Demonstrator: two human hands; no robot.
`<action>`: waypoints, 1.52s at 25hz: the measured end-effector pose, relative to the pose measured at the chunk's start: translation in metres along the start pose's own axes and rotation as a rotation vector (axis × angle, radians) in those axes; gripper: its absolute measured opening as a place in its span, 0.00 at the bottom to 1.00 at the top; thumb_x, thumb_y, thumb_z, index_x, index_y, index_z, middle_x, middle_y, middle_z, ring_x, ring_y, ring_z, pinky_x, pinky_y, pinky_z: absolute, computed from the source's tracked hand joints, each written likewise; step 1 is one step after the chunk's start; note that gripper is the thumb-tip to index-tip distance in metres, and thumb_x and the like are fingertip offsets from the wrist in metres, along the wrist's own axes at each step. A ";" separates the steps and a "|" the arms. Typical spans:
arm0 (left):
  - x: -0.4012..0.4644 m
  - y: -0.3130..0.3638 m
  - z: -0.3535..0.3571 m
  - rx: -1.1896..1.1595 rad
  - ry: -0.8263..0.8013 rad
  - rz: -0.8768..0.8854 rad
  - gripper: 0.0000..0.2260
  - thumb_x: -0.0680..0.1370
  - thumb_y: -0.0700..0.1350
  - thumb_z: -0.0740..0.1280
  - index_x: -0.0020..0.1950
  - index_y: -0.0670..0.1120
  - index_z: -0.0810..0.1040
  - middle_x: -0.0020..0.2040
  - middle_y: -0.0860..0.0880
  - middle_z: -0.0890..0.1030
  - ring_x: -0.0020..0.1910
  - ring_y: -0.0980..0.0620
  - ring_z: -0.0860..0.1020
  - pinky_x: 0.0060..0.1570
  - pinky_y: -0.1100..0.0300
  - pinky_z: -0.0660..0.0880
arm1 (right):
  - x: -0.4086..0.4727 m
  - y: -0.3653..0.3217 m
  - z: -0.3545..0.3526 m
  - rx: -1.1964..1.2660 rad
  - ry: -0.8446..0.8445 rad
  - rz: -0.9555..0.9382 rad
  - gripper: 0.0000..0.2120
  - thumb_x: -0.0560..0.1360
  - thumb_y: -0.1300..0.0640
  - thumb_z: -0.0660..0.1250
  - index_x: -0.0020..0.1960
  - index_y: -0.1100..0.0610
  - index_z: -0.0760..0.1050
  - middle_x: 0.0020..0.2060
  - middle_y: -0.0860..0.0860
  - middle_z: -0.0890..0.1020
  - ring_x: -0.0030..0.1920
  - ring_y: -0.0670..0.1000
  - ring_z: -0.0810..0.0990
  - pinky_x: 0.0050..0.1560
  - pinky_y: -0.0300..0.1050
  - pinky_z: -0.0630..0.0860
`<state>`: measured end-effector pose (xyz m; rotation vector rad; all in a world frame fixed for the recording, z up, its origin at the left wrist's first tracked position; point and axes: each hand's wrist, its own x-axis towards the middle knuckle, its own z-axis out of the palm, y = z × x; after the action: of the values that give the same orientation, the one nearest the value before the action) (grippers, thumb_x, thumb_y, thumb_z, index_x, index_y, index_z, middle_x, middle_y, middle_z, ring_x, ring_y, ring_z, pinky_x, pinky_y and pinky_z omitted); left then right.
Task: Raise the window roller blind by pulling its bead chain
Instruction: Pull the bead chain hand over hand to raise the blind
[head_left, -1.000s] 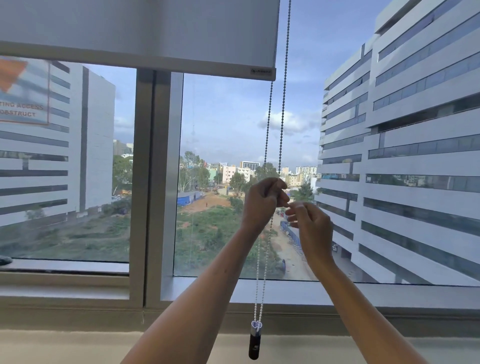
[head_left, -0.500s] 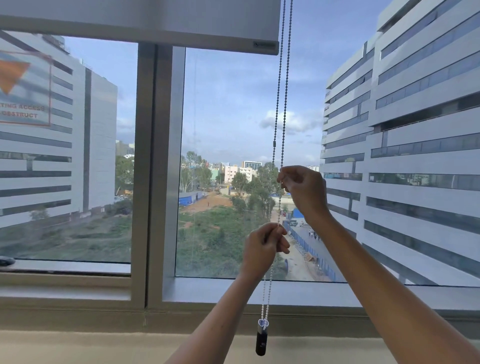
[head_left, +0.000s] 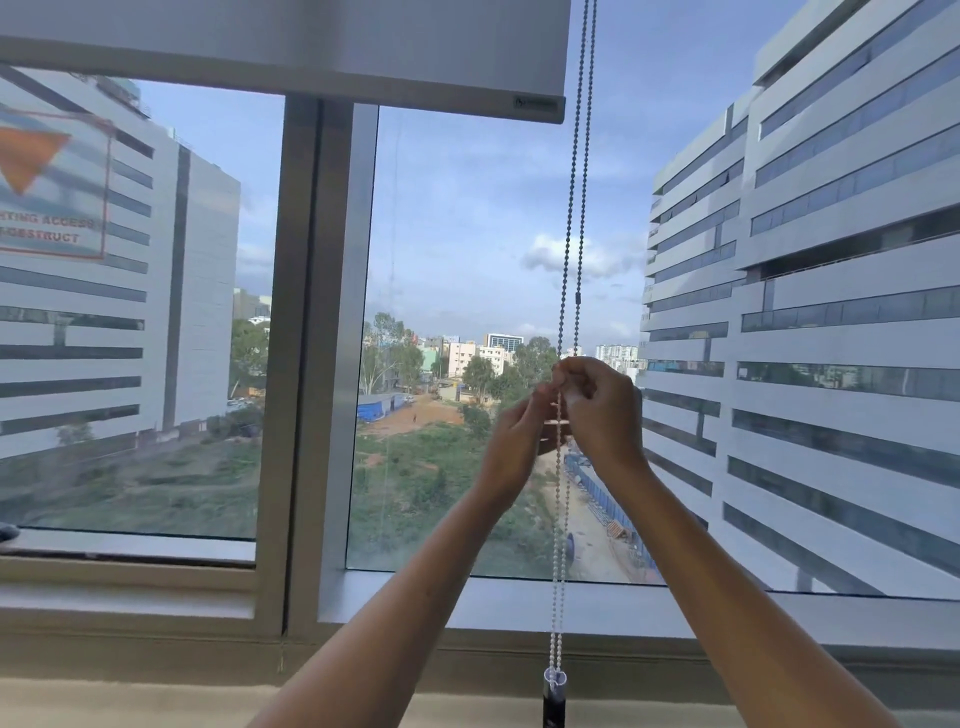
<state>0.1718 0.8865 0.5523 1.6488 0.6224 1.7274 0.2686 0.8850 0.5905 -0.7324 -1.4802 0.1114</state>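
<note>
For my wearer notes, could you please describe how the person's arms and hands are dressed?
Both forearms are bare, with no sleeves in view. The left hand and right hand wear no gloves; no watch, bracelet or ring shows.

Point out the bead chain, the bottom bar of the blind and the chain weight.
bead chain (head_left: 571, 218): head view, on the strands above the hands.
bottom bar of the blind (head_left: 291, 78): head view, on the middle of the bar.
chain weight (head_left: 554, 704): head view, on its dark body below the clear connector.
</note>
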 end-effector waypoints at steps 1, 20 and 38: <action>0.010 0.010 0.001 0.002 0.019 0.020 0.19 0.83 0.50 0.54 0.56 0.38 0.78 0.47 0.39 0.82 0.44 0.45 0.81 0.47 0.53 0.78 | -0.005 0.003 0.002 -0.020 0.000 -0.006 0.06 0.75 0.63 0.66 0.48 0.59 0.81 0.38 0.52 0.84 0.37 0.48 0.80 0.42 0.40 0.76; 0.030 -0.003 0.005 0.116 0.101 0.072 0.05 0.78 0.36 0.65 0.50 0.36 0.80 0.35 0.45 0.83 0.33 0.54 0.83 0.38 0.64 0.79 | -0.092 0.073 0.007 -0.109 -0.093 0.082 0.10 0.72 0.68 0.67 0.43 0.54 0.82 0.32 0.43 0.82 0.36 0.42 0.82 0.39 0.38 0.79; 0.005 -0.015 -0.004 0.118 0.100 0.008 0.04 0.78 0.40 0.66 0.47 0.45 0.80 0.36 0.48 0.84 0.34 0.55 0.82 0.42 0.54 0.80 | -0.118 0.092 0.002 -0.052 -0.120 0.122 0.07 0.72 0.64 0.70 0.45 0.53 0.81 0.35 0.43 0.83 0.38 0.39 0.81 0.41 0.33 0.79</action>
<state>0.1695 0.9011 0.5445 1.6536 0.7798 1.8181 0.2853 0.8989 0.4423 -0.8711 -1.5568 0.2134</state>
